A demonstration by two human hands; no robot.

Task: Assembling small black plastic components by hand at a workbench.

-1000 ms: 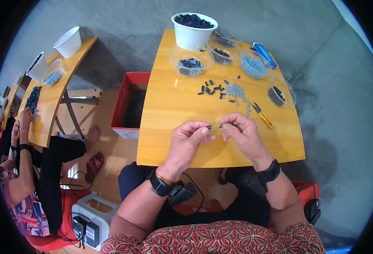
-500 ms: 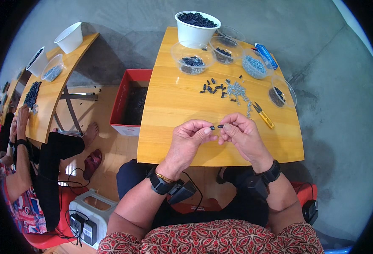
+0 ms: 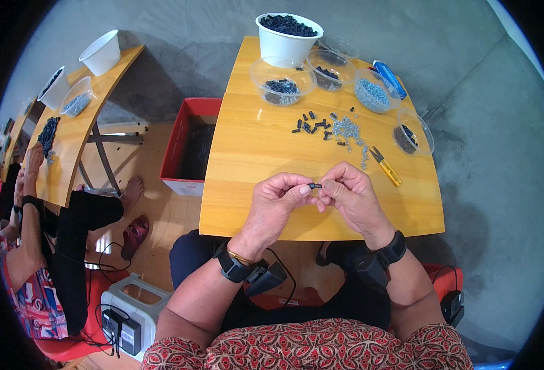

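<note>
My left hand (image 3: 279, 196) pinches a small black cylindrical part (image 3: 313, 185) between thumb and forefinger. Opposite it, my right hand (image 3: 348, 192) is closed on another small dark piece, mostly hidden by the fingers. The two pieces meet end to end above the near part of the wooden table (image 3: 253, 216). Beyond my hands lie several loose black parts (image 3: 312, 125) and a scatter of small clear-grey pieces (image 3: 346, 128). Yellow thread snips (image 3: 387, 166) rest to the right of them.
A white tub (image 3: 289, 43) of black parts and several clear bowls (image 3: 282, 86) stand at the table's far side, beside a blue box (image 3: 388, 79). A red bin (image 3: 189, 145) is on the floor to the left. Another person's hands (image 3: 32, 163) work at a neighbouring table.
My hands have come closer together. The small pieces, apart with a gap between them before, now touch end to end.
</note>
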